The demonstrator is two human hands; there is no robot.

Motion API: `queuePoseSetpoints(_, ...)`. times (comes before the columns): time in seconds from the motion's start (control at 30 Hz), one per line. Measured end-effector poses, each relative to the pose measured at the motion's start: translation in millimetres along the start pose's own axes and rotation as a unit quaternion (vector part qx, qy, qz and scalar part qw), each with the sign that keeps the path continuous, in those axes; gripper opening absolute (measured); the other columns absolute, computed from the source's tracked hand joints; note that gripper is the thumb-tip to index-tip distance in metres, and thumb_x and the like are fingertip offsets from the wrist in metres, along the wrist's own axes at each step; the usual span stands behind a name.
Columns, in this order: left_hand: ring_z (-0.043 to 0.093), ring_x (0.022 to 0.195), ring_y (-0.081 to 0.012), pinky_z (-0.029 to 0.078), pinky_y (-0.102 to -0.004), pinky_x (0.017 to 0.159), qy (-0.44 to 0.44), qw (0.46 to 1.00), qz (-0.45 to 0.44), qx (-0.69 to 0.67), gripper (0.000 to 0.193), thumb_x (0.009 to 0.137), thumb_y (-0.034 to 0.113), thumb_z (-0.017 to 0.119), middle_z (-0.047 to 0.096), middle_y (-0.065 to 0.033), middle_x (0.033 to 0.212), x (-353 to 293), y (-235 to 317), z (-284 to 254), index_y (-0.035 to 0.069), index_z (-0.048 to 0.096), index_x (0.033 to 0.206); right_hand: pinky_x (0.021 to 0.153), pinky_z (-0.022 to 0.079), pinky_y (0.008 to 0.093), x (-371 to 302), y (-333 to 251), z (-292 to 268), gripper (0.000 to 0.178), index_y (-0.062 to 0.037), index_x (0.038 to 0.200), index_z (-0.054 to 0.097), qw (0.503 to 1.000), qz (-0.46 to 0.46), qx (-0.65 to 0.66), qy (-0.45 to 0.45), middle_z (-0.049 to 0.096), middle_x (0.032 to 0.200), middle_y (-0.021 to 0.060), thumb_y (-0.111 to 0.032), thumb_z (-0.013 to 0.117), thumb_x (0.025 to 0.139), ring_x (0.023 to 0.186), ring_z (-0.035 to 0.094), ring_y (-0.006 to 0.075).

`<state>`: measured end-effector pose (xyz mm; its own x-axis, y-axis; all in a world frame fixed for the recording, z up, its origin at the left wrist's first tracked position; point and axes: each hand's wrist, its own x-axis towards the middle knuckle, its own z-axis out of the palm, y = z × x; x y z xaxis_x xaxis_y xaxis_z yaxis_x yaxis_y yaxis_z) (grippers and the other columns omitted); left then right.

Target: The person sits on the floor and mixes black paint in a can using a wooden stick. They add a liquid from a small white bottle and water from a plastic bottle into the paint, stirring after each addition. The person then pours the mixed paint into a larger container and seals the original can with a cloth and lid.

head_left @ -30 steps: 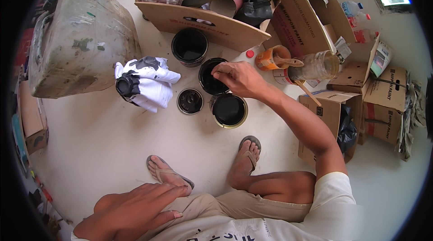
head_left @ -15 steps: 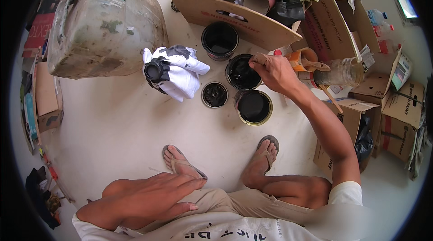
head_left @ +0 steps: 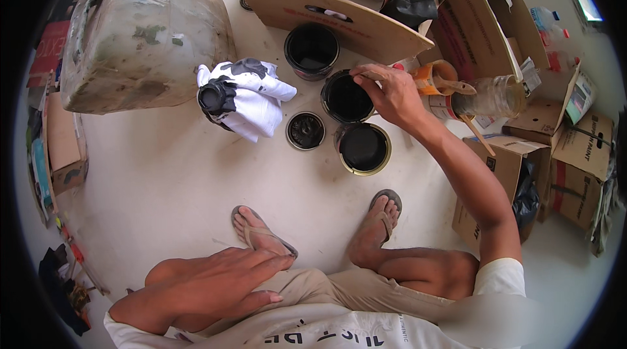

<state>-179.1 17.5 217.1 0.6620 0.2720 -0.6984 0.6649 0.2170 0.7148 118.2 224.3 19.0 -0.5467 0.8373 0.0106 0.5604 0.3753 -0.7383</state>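
My right hand [head_left: 388, 95] reaches over the middle can [head_left: 325, 107] of black paint [head_left: 347, 99]. Its thumb and fingers are pinched at the can's far right rim; what they hold, if anything, is hidden. My left hand [head_left: 228, 277] lies flat across my left leg, fingers stretched and holding nothing. A nearer open can [head_left: 388, 161] and a farther one [head_left: 307, 77] also contain something black. Left of them lies a round black-smeared lid [head_left: 305, 130]. Farther left stands a white cloth [head_left: 261, 107] with black patches, bunched around a dark round knob or cap.
A large dirty plastic jerrycan [head_left: 150, 42] stands at the far left. Behind the cans, a cardboard box [head_left: 333, 22] holds tubes and scraps. To the right are an orange pot [head_left: 426, 79] with a paintbrush [head_left: 457, 88], a clear jar [head_left: 490, 101] and several cardboard boxes [head_left: 490, 173].
My right hand has shifted slightly toward the far rim of the middle can, and more of the black paint shows. The whole view has moved slightly. My left hand stays on my leg.
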Motion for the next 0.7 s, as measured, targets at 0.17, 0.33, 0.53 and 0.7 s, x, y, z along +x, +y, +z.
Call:
queuePoseSetpoints(0.17, 0.05, 0.137, -0.0361, 0.036, -0.0468, 0.12, -0.005, 1.0, -0.015, 0.003, 0.056, 0.107, 0.029, 0.056, 0.055, -0.0178, 0.144, -2.5, 1.8, -1.7, 0.012, 0.039, 0.158, 0.072, 0.053, 0.0405, -2.0, -5.3, -0.1, 0.023, -0.0045, 0.112, 0.075, 0.995, 0.019, 0.013, -0.096, 0.075, 0.092, 0.019, -0.023, 0.066, 0.102, 0.081, 0.071, 0.0332)
queuePoseSetpoints(0.33, 0.047, 0.141, -0.0364, 0.034, -0.047, 0.122, -0.02, 1.0, -0.02, 0.007, 0.058, 0.108, 0.031, 0.055, 0.053, -0.0184, 0.148, -2.1, 2.1, -4.0, 0.012, 0.037, 0.16, 0.075, 0.055, 0.0439, 3.7, -8.4, -11.1, 0.018, -0.0035, 0.105, 0.075, 0.997, 0.05, -0.048, -0.026, 0.075, 0.092, 0.0176, -0.019, 0.066, 0.1, 0.085, 0.072, 0.0372)
queuePoseSetpoints(0.53, 0.049, 0.139, -0.0374, 0.036, -0.0467, 0.119, -0.02, 1.0, 0.003, 0.022, 0.062, 0.11, 0.035, 0.049, 0.05, -0.0256, 0.149, -1.4, 1.5, -4.7, -0.004, 0.036, 0.157, 0.075, 0.055, 0.0438, -2.3, -9.7, -2.7, 0.018, -0.0042, 0.105, 0.075, 0.992, 0.088, 0.03, -0.082, 0.075, 0.09, 0.0169, -0.019, 0.066, 0.1, 0.084, 0.072, 0.037)
queuePoseSetpoints(0.7, 0.048, 0.14, -0.0376, 0.035, -0.0475, 0.12, -0.024, 0.999, -0.026, 0.007, 0.058, 0.109, 0.033, 0.052, 0.052, -0.0212, 0.148, -1.1, 7.4, -6.6, 0.007, 0.037, 0.158, 0.078, 0.056, 0.0429, -0.3, -7.3, -14.2, 0.02, -0.0051, 0.109, 0.075, 0.993, 0.1, -0.058, -0.039, 0.076, 0.093, 0.0176, -0.021, 0.066, 0.1, 0.086, 0.073, 0.036)
